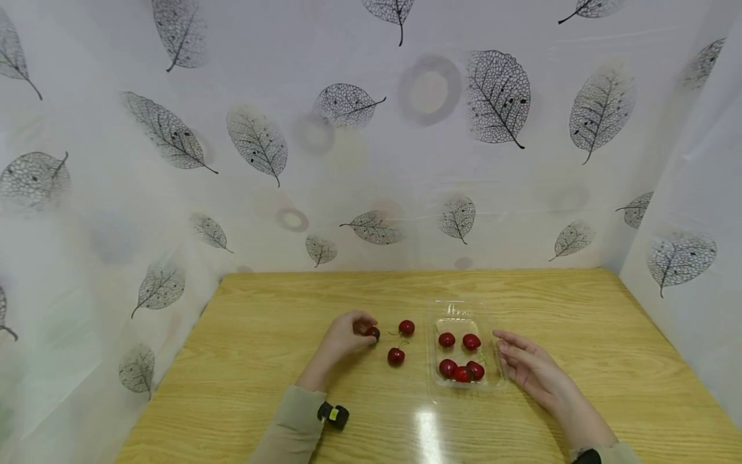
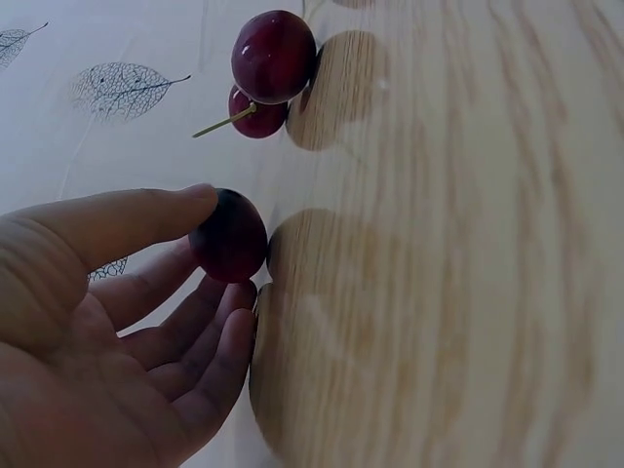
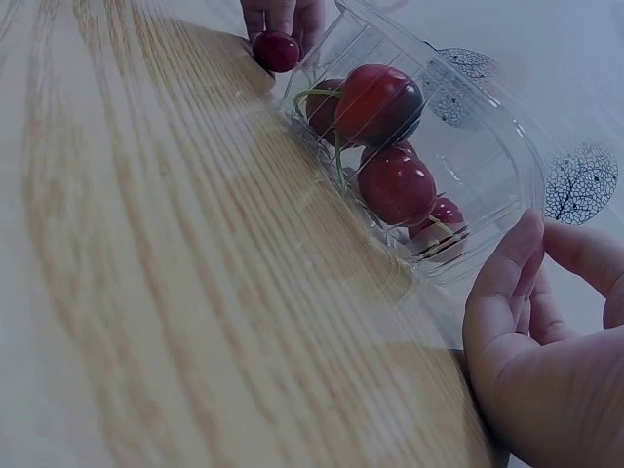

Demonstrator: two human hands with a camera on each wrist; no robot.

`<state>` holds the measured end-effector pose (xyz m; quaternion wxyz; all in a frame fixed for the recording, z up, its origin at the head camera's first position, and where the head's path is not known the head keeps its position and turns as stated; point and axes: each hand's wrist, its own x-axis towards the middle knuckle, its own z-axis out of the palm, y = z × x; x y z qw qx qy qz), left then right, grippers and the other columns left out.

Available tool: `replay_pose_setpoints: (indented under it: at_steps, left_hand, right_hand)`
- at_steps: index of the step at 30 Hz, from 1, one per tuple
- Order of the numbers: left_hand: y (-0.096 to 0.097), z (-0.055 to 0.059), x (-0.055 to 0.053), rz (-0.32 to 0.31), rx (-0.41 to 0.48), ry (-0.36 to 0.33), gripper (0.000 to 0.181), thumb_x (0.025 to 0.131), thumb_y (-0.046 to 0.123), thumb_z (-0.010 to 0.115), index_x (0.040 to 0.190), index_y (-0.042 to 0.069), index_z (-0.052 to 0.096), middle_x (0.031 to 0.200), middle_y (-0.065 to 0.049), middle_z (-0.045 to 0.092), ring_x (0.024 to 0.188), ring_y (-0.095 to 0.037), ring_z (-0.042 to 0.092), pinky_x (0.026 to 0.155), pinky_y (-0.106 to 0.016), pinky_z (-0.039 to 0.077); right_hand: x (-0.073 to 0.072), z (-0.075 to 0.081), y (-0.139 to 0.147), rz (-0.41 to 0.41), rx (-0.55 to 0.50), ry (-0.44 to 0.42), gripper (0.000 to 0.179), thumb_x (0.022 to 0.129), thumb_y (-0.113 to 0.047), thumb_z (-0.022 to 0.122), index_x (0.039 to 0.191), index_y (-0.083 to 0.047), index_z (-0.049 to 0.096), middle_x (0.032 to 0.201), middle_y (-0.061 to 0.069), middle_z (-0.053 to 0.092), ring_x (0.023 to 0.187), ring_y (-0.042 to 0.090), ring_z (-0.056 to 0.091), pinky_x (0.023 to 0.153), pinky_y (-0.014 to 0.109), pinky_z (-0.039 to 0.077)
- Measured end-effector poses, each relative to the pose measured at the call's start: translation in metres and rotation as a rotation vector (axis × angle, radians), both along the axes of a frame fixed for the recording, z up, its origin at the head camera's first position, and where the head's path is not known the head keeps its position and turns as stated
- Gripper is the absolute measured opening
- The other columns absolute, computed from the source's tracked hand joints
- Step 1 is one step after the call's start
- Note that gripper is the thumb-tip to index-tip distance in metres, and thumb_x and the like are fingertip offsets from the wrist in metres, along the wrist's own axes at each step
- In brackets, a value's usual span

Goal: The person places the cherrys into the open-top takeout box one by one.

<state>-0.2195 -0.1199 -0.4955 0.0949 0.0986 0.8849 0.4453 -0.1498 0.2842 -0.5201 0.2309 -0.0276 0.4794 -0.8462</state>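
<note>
My left hand (image 1: 346, 336) pinches a dark red cherry (image 2: 229, 237) between thumb and fingertips, low over the wooden table. To its right lie two loose cherries, one farther back (image 1: 406, 327) and one nearer (image 1: 396, 356); stems show on them. Beyond these stands a clear plastic container (image 1: 495, 380) holding several red cherries (image 1: 462, 374), some with green stems. At the container's right side my right hand (image 1: 536, 374) touches the wall near the rim, its fingers fairly straight. In the right wrist view, the fingertips (image 3: 529, 222) meet the container's edge.
Light wood-grain table (image 1: 261, 303) lies under everything. White sheeting with a leaf print (image 1: 371, 161) rises behind the table and along both sides. A dark strap device (image 1: 333, 414) sits on the left sleeve.
</note>
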Motion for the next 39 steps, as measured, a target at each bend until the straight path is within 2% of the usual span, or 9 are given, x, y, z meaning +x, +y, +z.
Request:
replay_pose_setpoints:
  at_steps: [18,27,39]
  left_hand:
    - [0.003,0.001,0.001,0.034,0.014,-0.03,0.026,0.091,0.006,0.082,0.117,0.004,0.075,0.109,-0.012,0.075,0.099,-0.022,0.069,0.093,-0.043,0.059]
    - [0.006,0.004,0.003,0.053,0.049,-0.017,0.029,0.091,0.007,0.082,0.119,0.003,0.075,0.113,-0.014,0.075,0.103,-0.026,0.07,0.098,-0.047,0.059]
    - [0.012,0.014,0.002,0.03,0.083,0.009,0.033,0.09,0.01,0.082,0.122,0.004,0.074,0.119,-0.015,0.075,0.103,-0.026,0.071,0.097,-0.046,0.06]
  right_hand:
    - [-0.001,-0.001,0.0,0.001,-0.028,0.026,0.044,0.113,-0.002,0.04,0.125,-0.026,0.074,0.112,-0.01,0.072,0.101,0.001,0.067,0.09,0.018,0.058]
    - [-0.001,-0.002,0.0,0.002,-0.027,0.038,0.044,0.113,-0.002,0.04,0.126,-0.027,0.074,0.11,-0.011,0.071,0.1,0.001,0.067,0.09,0.018,0.058]
    - [-0.001,-0.001,0.0,-0.004,-0.016,0.025,0.043,0.113,-0.002,0.041,0.124,-0.027,0.075,0.11,-0.011,0.072,0.1,0.0,0.067,0.09,0.017,0.058]
